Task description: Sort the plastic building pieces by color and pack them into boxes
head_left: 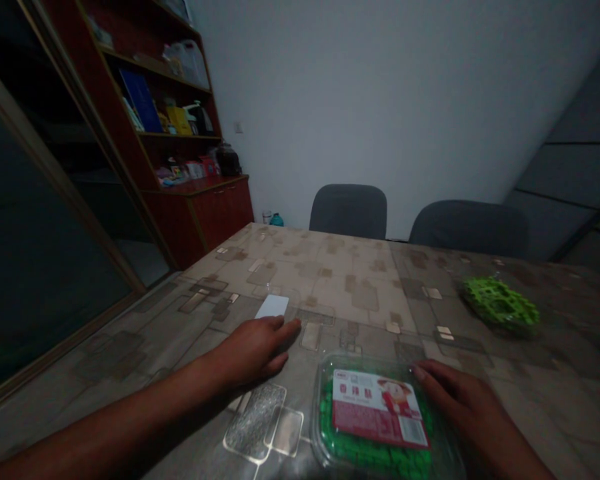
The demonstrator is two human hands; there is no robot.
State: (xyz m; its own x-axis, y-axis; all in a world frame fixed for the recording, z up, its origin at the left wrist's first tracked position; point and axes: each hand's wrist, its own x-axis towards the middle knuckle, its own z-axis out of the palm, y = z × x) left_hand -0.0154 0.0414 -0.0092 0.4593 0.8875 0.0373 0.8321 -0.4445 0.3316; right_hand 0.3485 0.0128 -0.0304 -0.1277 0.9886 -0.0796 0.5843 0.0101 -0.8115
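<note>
In front of me is a clear plastic food container [375, 413] with green contents and a white and dark pink label on its lid. My right hand [465, 400] is at its right side, thumb and forefinger closed on the far right corner of the rim; the other fingers are hidden. To the left, my left hand [260, 347] is palm down with its fingers apart. Just beyond its fingers lies a flat white rectangle [274, 307], partly covered by the hand, with a faint clear plastic outline around it.
A bright green openwork item [500, 303], blurred, lies on the right of the patterned tablecloth [340, 267]. Two grey chairs [349, 210] stand at the far edge. At the back left is a red-brown shelf cabinet [200, 200] with assorted goods; a teal bottle [277, 219] shows behind the table.
</note>
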